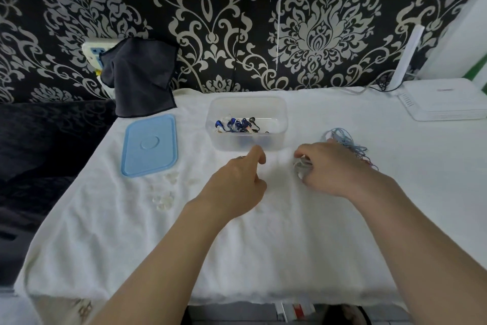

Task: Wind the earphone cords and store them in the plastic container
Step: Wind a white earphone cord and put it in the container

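Head view: right hand (326, 169) fingers curl round a white earphone cord (301, 166); left hand (237, 182) fingers loosely curled, empty.

The plastic container (246, 124) is a clear rectangular tub, upright and uncovered. Inside it on the bottom lies a bundle of blue and dark earphones (238, 125). Its light blue lid (149, 145) lies flat to the left of the container, apart from it. To the container's right, a loose tangle of pale blue cords (345, 141) lies near it. A whitish cord bundle (301, 166) sits in front of the container's right corner, gripped by curled fingers.
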Demonstrator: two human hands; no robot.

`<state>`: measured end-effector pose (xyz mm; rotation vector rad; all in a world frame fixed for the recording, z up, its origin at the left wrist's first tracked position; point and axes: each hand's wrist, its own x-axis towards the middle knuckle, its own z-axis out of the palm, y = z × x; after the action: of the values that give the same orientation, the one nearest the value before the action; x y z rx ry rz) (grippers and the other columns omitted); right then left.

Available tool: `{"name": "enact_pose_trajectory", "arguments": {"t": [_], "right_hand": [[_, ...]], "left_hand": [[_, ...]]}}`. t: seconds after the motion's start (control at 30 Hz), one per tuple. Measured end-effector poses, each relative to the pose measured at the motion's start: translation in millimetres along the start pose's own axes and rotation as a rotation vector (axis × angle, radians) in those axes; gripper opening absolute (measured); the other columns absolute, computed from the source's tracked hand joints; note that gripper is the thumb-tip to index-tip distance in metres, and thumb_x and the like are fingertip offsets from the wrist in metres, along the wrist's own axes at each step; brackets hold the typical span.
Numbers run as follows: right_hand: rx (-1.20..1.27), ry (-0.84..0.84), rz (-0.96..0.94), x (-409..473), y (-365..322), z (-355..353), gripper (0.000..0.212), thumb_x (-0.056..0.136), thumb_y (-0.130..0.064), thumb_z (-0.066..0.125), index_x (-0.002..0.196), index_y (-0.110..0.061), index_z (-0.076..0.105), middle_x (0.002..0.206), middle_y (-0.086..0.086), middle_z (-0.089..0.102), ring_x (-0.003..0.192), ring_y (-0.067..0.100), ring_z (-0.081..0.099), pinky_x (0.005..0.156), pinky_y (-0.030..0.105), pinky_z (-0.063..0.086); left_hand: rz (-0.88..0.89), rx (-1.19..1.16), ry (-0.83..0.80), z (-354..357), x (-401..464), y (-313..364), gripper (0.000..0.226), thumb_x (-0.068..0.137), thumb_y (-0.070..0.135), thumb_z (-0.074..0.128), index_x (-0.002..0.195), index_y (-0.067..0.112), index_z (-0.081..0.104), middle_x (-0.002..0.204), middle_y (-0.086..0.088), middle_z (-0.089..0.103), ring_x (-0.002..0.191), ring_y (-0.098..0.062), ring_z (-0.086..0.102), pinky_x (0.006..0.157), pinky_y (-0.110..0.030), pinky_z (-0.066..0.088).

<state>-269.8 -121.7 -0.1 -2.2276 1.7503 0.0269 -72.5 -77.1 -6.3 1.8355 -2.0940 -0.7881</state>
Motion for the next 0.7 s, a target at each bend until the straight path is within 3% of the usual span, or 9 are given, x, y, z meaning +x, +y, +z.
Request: {"name": "enact_pose_trajectory", "arguments": {"t": [0.13,0.23,0.37,0.47,0.6,0.7], "right_hand": [[0.051,0.07,-0.011,-1,-4,7,0.02,0.08,-0.02,0.064,0.099,-0.026,0.069,0.101,-0.001,0.07,0.103,0.026,0.06,0.08,0.034,0.05],[0.182,0.091,-0.016,-3,-5,6,0.009,0.083,-0.02,0.068,0.091,-0.022,0.072,0.09,-0.005,0.068,0.091,0.022,0.064,0.071,0.033,0.05],[0.493,0.269,0.019,-9,-13,-5,0.004,0.088,-0.025,0.071,0.086,-0.021,0.071,0.081,-0.007,0.065,0.065,0.008,0.058,0.043,0.01,0.039],[0.828,0.388,0.052,-16,-25,-21,0.004,0.088,-0.023,0.072,0.09,-0.019,0.073,0.073,-0.004,0.069,0.056,0.005,0.06,0.054,0.015,0.041],[1.302,0.354,0.083,-32,-43,-40,0.01,0.092,-0.01,0.065,0.097,-0.011,0.073,0.065,0.002,0.063,0.055,0.011,0.053,0.052,0.023,0.041],[1.478,0.266,0.128,-39,-53,-41,0.017,0.093,-0.004,0.06,0.104,-0.007,0.073,0.07,0.007,0.06,0.055,0.015,0.051,0.054,0.025,0.041]], "left_hand": [[-0.003,0.019,-0.014,-2,-7,2,0.031,0.094,0.016,0.05,0.122,0.027,0.04,0.099,0.004,0.064,0.087,-0.022,0.063,0.075,-0.04,0.057],[-0.014,-0.005,-0.014,-4,-11,0,0.032,0.095,0.017,0.051,0.123,0.028,0.04,0.101,0.004,0.064,0.089,-0.021,0.063,0.07,-0.035,0.055],[-0.019,-0.127,-0.012,-10,-15,-3,0.037,0.097,0.023,0.056,0.13,0.03,0.04,0.108,0.004,0.063,0.088,-0.017,0.063,0.062,-0.028,0.052],[-0.041,-0.274,-0.048,-13,-20,-3,0.056,0.095,0.034,0.065,0.142,0.037,0.034,0.122,0.009,0.056,0.102,-0.007,0.062,0.071,-0.024,0.055],[-0.03,-0.448,-0.071,-17,-28,2,0.079,0.085,0.049,0.076,0.148,0.045,0.028,0.132,0.017,0.051,0.117,0.0,0.056,0.079,-0.017,0.051],[-0.038,-0.555,-0.073,-23,-32,9,0.055,0.088,0.046,0.074,0.136,0.04,0.047,0.114,0.019,0.063,0.098,0.008,0.063,0.075,-0.016,0.049]]}}
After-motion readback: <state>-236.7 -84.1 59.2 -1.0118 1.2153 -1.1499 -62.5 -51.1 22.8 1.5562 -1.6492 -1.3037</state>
